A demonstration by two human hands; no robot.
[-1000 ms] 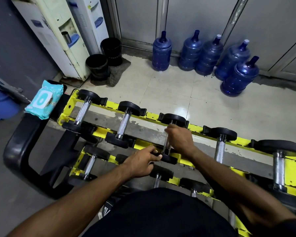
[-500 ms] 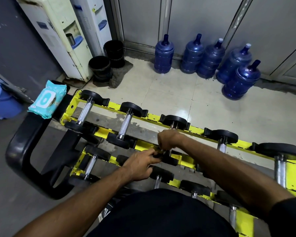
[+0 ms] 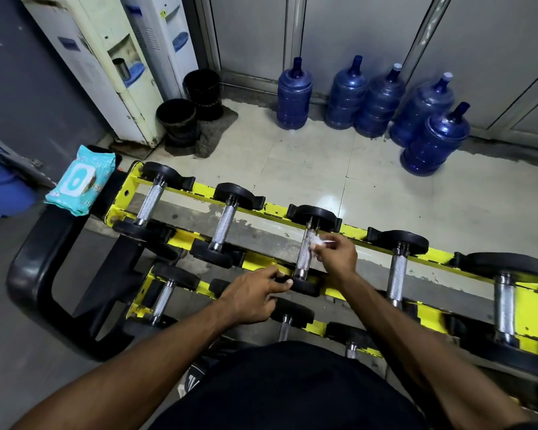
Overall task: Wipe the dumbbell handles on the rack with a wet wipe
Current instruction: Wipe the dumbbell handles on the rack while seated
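Note:
A yellow rack (image 3: 354,231) carries a row of black dumbbells with knurled steel handles. My right hand (image 3: 339,256) pinches a small white wet wipe (image 3: 319,241) against the right side of the third dumbbell's handle (image 3: 303,256), near its far end. My left hand (image 3: 252,297) grips the near black head (image 3: 305,285) of that same dumbbell. Bare handles lie to the left (image 3: 222,223) and to the right (image 3: 396,276).
A teal wet-wipe pack (image 3: 81,181) rests on a black frame (image 3: 44,262) at the rack's left end. A lower rack tier (image 3: 168,293) holds more dumbbells. Several blue water jugs (image 3: 367,100), two black buckets (image 3: 190,113) and water dispensers (image 3: 106,63) stand on the floor behind.
My right hand has come off the handle's middle and shifted to its right side, so the steel and the wipe now show. My left hand stays on the near head.

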